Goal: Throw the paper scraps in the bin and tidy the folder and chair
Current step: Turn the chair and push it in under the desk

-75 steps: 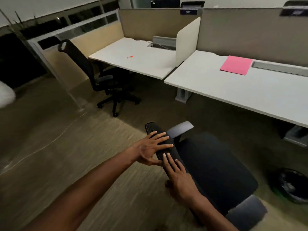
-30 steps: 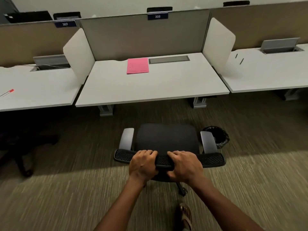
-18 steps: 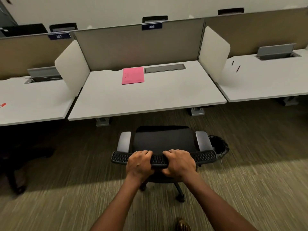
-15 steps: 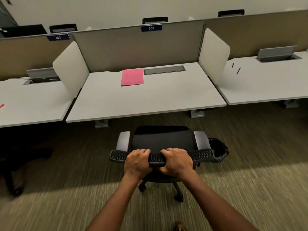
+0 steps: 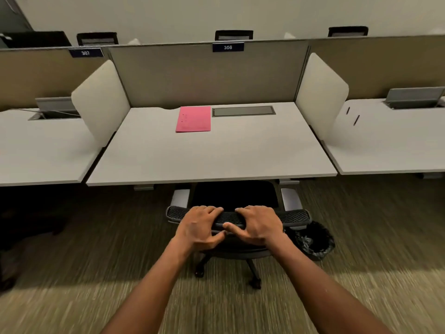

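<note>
Rolled under the desk [image 5: 216,155]: black mesh-backed chair [image 5: 296,216].

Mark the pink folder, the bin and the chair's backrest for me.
pink folder [image 5: 193,118]: head view, middle of its cover.
bin [image 5: 315,241]: head view, black liner at its rim.
chair's backrest [image 5: 295,216]: head view, mesh top edge.
</note>
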